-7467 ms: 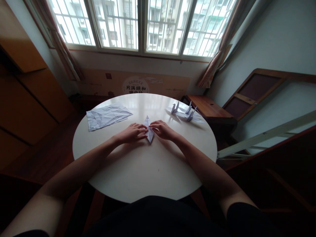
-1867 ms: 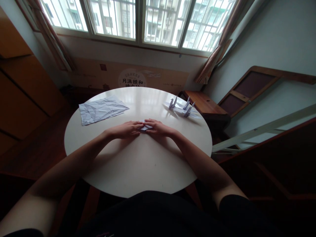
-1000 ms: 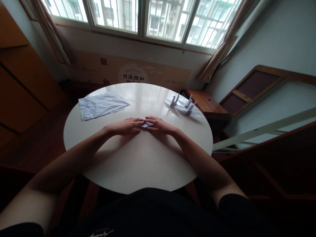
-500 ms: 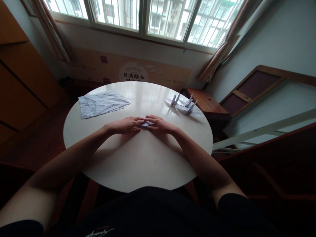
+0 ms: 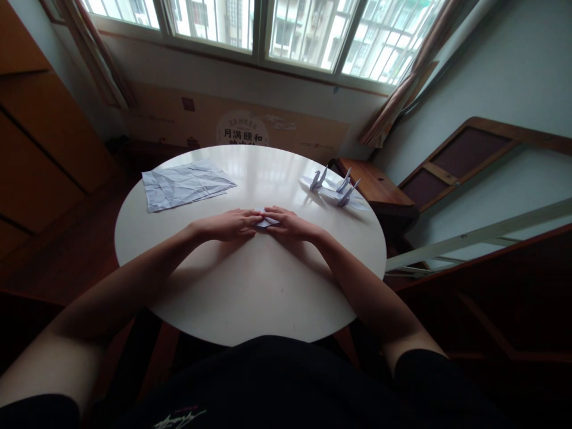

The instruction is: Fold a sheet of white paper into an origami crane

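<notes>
A small folded piece of white paper (image 5: 267,221) lies flat on the round white table (image 5: 250,286), mostly covered by my fingers. My left hand (image 5: 227,224) rests on its left side, fingers together and pressing down. My right hand (image 5: 289,223) presses on its right side with fingers laid close together. Only a sliver of the paper shows between the two hands.
A stack of creased white sheets (image 5: 185,183) lies at the table's far left. Several finished paper cranes (image 5: 336,187) stand at the far right, near the edge. A wooden side table (image 5: 373,189) sits just beyond them, a cardboard box (image 5: 236,126) under the window.
The paper stood as a tall pointed shape between my hands earlier; now it is pressed flat under my fingers. In the last second only the camera has shifted slightly.
</notes>
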Demonstrator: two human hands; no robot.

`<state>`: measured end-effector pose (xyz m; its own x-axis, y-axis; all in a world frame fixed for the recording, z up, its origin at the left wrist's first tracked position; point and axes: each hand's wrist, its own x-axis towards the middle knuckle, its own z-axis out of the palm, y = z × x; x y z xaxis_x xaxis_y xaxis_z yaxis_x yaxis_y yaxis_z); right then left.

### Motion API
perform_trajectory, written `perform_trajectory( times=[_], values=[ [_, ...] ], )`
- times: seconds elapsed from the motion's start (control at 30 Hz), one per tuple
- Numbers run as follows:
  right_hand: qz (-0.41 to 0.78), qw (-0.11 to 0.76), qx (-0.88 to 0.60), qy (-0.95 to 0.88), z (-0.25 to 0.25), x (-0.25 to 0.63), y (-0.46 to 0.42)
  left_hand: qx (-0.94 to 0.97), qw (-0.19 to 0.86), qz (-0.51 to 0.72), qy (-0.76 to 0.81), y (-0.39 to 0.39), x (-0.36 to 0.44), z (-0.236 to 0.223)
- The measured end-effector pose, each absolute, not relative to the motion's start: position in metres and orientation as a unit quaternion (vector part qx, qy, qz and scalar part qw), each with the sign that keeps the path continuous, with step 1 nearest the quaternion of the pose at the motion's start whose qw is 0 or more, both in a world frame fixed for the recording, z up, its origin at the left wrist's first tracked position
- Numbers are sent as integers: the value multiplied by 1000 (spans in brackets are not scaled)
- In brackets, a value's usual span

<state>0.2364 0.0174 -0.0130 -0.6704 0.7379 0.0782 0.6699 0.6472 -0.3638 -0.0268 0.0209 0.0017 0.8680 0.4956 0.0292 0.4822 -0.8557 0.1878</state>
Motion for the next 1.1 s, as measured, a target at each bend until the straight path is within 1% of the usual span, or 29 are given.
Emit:
perform_trajectory(
  times=[0.6,1.1],
  values=[
    [165,126,-386,-899,-13,237,18,965,96,45,239,25,-29,-4],
    [163,120,-390,-898,-14,238,18,965,94,47,242,24,-29,-4]
  ],
)
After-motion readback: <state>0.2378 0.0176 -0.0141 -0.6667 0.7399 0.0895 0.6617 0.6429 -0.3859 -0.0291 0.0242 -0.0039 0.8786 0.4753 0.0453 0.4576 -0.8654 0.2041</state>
